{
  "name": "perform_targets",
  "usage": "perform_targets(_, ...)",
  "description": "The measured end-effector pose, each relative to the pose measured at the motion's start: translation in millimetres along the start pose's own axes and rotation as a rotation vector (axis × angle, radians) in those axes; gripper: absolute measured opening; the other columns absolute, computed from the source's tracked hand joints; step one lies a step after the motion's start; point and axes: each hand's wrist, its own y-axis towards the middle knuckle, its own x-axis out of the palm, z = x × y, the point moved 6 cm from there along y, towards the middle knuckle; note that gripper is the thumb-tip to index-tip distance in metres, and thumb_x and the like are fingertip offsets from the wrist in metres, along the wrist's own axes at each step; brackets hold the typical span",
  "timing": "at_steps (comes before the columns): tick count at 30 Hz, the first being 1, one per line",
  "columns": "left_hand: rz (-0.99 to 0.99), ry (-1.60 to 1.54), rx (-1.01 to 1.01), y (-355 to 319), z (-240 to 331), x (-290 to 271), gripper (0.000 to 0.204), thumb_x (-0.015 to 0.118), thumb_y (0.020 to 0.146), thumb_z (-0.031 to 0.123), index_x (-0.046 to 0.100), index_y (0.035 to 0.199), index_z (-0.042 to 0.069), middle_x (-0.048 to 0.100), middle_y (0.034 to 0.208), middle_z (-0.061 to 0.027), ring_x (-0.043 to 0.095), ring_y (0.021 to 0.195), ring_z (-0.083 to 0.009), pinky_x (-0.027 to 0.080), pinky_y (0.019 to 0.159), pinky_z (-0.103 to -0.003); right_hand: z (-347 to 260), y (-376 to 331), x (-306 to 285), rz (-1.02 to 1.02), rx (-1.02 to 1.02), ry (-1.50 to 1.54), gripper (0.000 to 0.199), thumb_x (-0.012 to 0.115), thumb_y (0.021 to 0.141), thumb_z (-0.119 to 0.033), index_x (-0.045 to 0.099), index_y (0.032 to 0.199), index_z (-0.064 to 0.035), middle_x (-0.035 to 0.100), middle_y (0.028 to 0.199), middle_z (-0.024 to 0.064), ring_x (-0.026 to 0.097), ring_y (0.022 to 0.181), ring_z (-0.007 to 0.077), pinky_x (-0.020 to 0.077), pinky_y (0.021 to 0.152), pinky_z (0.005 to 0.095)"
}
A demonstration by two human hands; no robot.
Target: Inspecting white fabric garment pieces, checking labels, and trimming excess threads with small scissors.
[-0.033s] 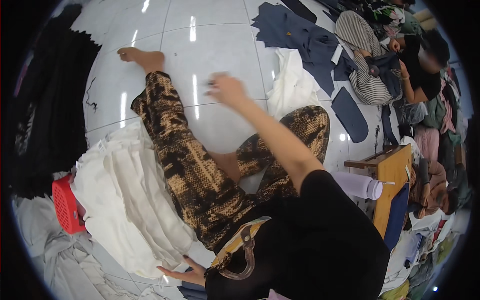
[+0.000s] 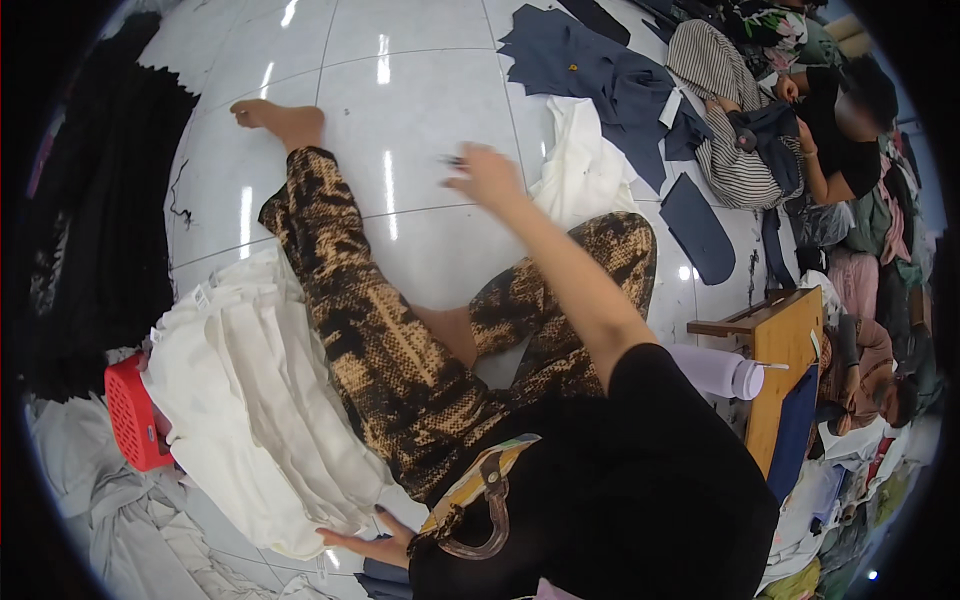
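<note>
My right hand (image 2: 487, 178) is raised over the tiled floor in front of my bent knee. Its fingers are closed, with a small dark thing (image 2: 453, 160) poking out at the tips, too small and blurred to name. Down at the lower left, my left hand (image 2: 378, 544) has thumb and fingers apart, touching the near end of a thick stack of white cloth pieces (image 2: 245, 390). That stack lies along the outside of my outstretched leg. Beyond my right hand, a crumpled white cloth (image 2: 585, 165) rests on the floor by my knee.
A red plastic basket-like thing (image 2: 133, 415) stands against the stack. Black cloth (image 2: 110, 220) is heaped at far left, grey cloth (image 2: 110, 500) nearer. Dark blue pieces (image 2: 590, 75) lie ahead. At right are a lilac bottle (image 2: 715, 372), a wooden bench (image 2: 780, 350) and a seated person (image 2: 845, 130).
My right hand has moved to the right, toward the crumpled white cloth, and is less blurred. My left hand stays at the end of the stack.
</note>
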Motion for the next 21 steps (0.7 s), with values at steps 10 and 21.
perform_targets(10, -0.542, -0.266, 0.902, 45.3, 221.7, 116.7, 0.051, 0.059, 0.072, 0.003, 0.044, 0.120, 0.006, 0.029, 0.135, -0.0176, 0.015, 0.130, -0.0383, 0.015, 0.104, -0.047, 137.5, -63.0, -100.5, -0.142, 0.441, 0.492, 0.023, 0.065, 0.074, -0.026, 0.058, 0.080, -0.0045, 0.055, 0.061, 0.0042, 0.053, 0.053, 0.0114, 0.0419, 0.046, 0.0273)
perform_targets(21, -0.466, -0.556, 0.940, 56.0, 387.9, 202.6, 0.057, 0.067, 0.072, 0.009, 0.043, 0.124, 0.010, 0.043, 0.121, -0.0196, 0.036, 0.119, -0.0324, 0.036, 0.091, -0.037, 84.5, -75.3, -317.5, 0.477, -0.264, 0.851, 0.023, 0.054, 0.081, -0.017, 0.055, 0.100, -0.0038, 0.058, 0.086, 0.0037, 0.057, 0.075, 0.0125, 0.0458, 0.068, 0.0235)
